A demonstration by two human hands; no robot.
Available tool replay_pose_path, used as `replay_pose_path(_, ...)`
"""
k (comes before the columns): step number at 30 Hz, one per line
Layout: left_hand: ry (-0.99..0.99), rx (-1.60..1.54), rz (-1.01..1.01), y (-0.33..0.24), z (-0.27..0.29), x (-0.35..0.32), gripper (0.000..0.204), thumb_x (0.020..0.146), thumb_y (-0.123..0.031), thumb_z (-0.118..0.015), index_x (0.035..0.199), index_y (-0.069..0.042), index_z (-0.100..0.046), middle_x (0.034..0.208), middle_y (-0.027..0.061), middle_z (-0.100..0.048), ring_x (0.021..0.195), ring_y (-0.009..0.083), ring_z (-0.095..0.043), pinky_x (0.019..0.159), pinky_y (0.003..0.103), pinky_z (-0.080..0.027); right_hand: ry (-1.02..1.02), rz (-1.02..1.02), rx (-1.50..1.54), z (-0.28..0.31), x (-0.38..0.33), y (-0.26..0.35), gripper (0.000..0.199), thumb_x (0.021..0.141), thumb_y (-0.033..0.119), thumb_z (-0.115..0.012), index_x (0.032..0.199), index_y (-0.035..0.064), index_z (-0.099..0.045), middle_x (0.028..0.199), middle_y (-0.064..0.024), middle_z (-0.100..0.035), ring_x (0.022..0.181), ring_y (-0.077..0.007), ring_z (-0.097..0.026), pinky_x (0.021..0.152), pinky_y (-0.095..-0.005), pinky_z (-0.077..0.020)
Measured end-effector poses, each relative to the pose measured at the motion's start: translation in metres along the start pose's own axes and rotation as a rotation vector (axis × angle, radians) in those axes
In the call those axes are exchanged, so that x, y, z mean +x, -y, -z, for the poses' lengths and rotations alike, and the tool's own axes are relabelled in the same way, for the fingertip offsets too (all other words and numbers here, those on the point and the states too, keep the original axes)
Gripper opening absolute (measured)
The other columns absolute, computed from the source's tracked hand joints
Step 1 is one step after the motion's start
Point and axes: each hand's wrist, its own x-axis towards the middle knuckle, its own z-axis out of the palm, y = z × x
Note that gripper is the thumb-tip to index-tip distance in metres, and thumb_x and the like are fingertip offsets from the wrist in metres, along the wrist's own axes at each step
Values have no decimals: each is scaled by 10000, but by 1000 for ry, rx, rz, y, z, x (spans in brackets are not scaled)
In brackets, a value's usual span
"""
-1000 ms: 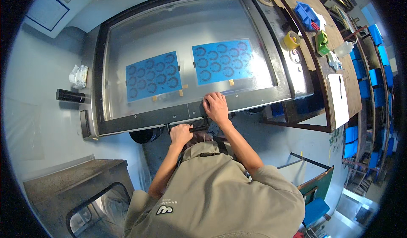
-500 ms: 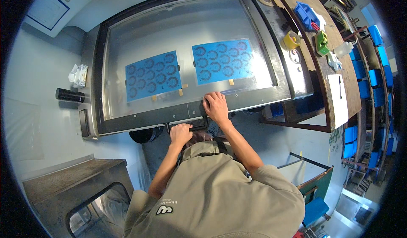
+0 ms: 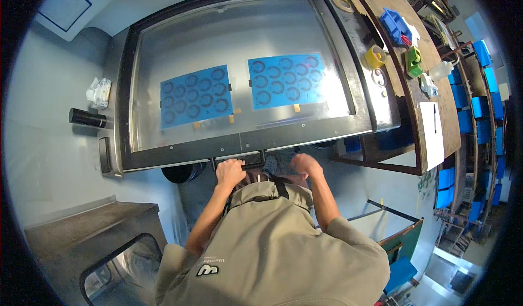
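Note:
My left hand (image 3: 230, 173) is wrapped round the left part of a black handle (image 3: 255, 164) on the front edge of a wide machine's lid frame (image 3: 207, 146). To the right of the handle, my right hand (image 3: 308, 165) hangs in the air below the frame, smeared by motion, its fingers unclear. Under the lid's clear sheet two blue sheets printed with rows of dark rings lie flat: a left blue sheet (image 3: 180, 102) and a right blue sheet (image 3: 277, 95). Small tan tape pieces (image 3: 297, 108) sit by their lower edges.
On the right, a wooden bench (image 3: 455, 118) carries a blue bin (image 3: 393, 25), a green tape dispenser (image 3: 413, 61), a squeeze bottle (image 3: 440, 70) and white paper (image 3: 430, 137). A tissue pack (image 3: 100, 93) and black cylinder (image 3: 87, 118) stand left. A metal cabinet (image 3: 90, 224) is lower left.
My right hand has come off the front of the lid frame and moved down and right, into the air. My left hand stays on the handle.

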Motion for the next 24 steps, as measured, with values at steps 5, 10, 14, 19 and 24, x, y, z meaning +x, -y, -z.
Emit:
replay_pose_path(5,-53,-43,-42,-2,2,1,179,753,-195,-701,886,-118,-793,865,146,-737,767,345,-715,689,450,-570,-576,61,238,-22,90,-99,293,890,133,-505,1102,45,-687,1002,-204,-727,742,-347,-741,646,-439,-616)
replay_pose_path(10,-83,-28,16,6,-3,-14,180,753,-197,-701,884,-111,-791,860,148,-736,756,349,-711,691,451,-568,-927,-19,-228,-23,137,-71,373,931,321,-519,1116,39,-678,1139,-169,-701,1044,-385,-668,902,-496,-538)
replay_pose_path(14,-35,-25,-53,-1,2,0,182,765,-206,-700,882,-96,-787,854,156,-732,755,353,-709,693,455,-565,-869,263,-75,-49,184,-111,466,923,416,-527,1188,59,-666,1283,-182,-641,1154,-387,-617,1025,-471,-467)
replay_pose_path(19,-10,-16,-50,-3,8,1,188,785,-221,-694,876,-82,-783,851,172,-728,760,357,-708,693,461,-563,-854,-33,-129,-60,163,-126,491,890,466,-590,1183,82,-684,1088,-201,-698,989,-402,-673,871,-483,-528)
replay_pose_path(24,3,-38,23,-2,5,-3,186,794,-234,-694,840,-72,-772,846,156,-726,751,360,-705,693,460,-564,-1093,-73,218,-42,31,-54,430,841,453,-660,1062,93,-744,921,-217,-716,871,-408,-700,755,-477,-548)
